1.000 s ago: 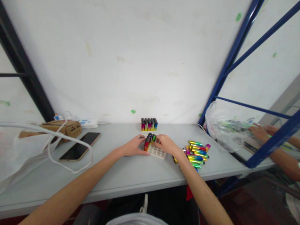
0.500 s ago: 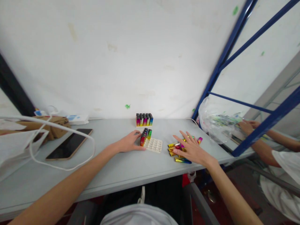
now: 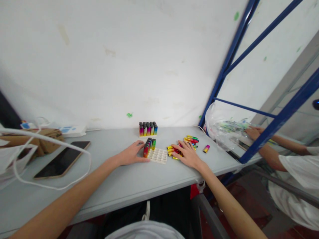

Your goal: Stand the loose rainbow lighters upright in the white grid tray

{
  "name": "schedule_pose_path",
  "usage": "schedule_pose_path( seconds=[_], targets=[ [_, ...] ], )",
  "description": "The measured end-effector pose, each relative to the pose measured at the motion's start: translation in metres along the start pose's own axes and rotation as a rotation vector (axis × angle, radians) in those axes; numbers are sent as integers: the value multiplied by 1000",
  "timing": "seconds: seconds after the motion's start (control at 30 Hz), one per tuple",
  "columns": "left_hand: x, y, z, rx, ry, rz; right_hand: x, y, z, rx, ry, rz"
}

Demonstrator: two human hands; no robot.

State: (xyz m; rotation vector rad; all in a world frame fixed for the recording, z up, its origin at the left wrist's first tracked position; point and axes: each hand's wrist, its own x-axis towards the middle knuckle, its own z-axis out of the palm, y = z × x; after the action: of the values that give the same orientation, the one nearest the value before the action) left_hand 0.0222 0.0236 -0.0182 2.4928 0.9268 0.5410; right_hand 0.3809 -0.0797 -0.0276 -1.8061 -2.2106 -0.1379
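A person's left hand (image 3: 129,154) curves, thumb and fingers parted, around upright lighters (image 3: 146,151) at one end of a white tray (image 3: 159,156), its grip unclear. Rightward of those fingers, the right hand (image 3: 188,156) spreads over loose lighters (image 3: 191,140), apparently raking them in, any hold hidden. Pinching one seems called for next. The loose lighters sit nearer the tray than earlier, a stray lighter (image 3: 206,148) beyond the fingers.

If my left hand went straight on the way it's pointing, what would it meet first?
Your left hand would likely meet the upright lighters in the white tray first; depth is unclear, possibly already touching.
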Motion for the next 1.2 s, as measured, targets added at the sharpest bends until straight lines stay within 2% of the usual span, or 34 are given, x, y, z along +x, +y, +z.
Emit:
schedule_pose_path(
  seconds=[0.1,0.17,0.23,0.3,0.4,0.5,0.63,0.73,0.93,1.0,1.1,1.2],
  targets=[
    [0,-1,0,2,15,5,9,2,3,61,20,-3],
    [0,-1,0,2,15,9,12,15,0,108,87,34],
    [0,0,0,6,5,8,14,38,-6,113,190,143],
    [0,1,0,16,-2,1,15,67,-11,67,246,342],
    [0,4,-1,25,-7,-3,16,104,-11,21,153,595],
    [-1,4,-2,21,-6,-3,20,118,1,33,16,636],
    [-1,4,-2,15,5,1,30,108,16,134,45,444],
    [-1,3,-1,15,1,10,38,99,13,189,72,301],
    [-1,1,0,23,-20,7,61,88,-15,77,87,363],
    [-1,1,0,17,-8,7,72,79,-20,62,89,337],
    [-1,2,0,19,0,12,86,58,-16,38,28,250],
    [-1,3,0,32,-9,8,91,41,-8,4,-55,229]
  ],
)
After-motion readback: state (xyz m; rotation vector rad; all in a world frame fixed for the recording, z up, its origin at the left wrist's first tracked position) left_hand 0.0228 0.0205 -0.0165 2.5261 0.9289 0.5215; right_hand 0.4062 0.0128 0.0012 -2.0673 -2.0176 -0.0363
